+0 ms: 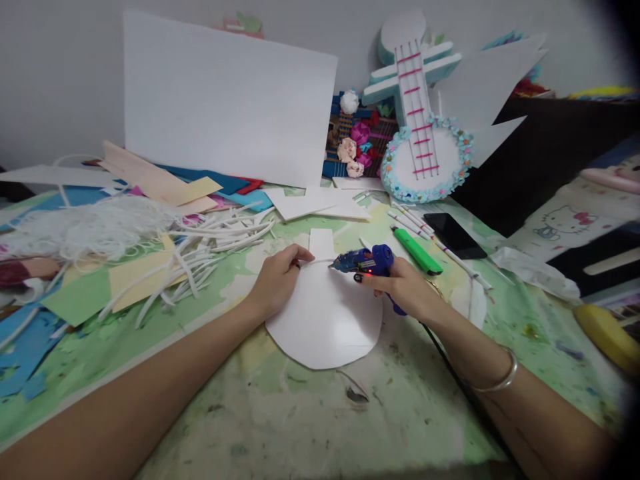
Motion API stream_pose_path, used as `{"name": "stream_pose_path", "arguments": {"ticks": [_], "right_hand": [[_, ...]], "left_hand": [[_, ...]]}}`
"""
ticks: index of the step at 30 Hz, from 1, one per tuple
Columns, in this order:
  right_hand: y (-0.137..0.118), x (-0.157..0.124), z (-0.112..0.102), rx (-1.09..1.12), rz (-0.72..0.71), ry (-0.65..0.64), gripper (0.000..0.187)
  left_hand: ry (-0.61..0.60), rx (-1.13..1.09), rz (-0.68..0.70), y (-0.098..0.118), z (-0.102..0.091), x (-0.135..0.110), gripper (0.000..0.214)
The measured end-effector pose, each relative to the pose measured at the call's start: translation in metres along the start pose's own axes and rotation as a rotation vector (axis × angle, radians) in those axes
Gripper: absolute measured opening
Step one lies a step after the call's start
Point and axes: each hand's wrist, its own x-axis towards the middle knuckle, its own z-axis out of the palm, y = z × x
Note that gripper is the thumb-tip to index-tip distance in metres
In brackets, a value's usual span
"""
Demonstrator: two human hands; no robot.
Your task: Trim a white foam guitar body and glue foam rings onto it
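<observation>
A round white board (325,327) with a short tab at its far side lies flat on the table before me. My right hand (395,283) grips a blue hot glue gun (367,260), its nozzle close to the board's upper edge. A small red light glows on the gun. A thin white strip (323,262) runs along that edge, by the tab. My left hand (280,277) rests on the board's upper left, fingers bent and fingertips at the strip. Whether those fingers pinch the strip or only press it is hard to see.
White strips (225,240), tangled white string (95,223) and coloured paper pile up at the left. A green cutter (416,250) and a black phone (455,235) lie right. Behind stand a large white board (225,100) and a decorated paper instrument (425,157). The gun's cord (460,373) trails near my right forearm.
</observation>
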Motion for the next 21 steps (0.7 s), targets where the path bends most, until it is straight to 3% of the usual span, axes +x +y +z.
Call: {"name": "stream_pose_path", "arguments": {"ticks": [10,21], "right_hand": [[-0.001,-0.001,-0.007,-0.032,-0.005,0.016,0.03],[-0.004,-0.008,-0.018,-0.082,0.083,0.008,0.031]], "left_hand": [[0.017,0.002,0.006,-0.001,0.0,0.0,0.038],[0.015,-0.004,-0.015,0.002,-0.001,-0.001,0.038]]}}
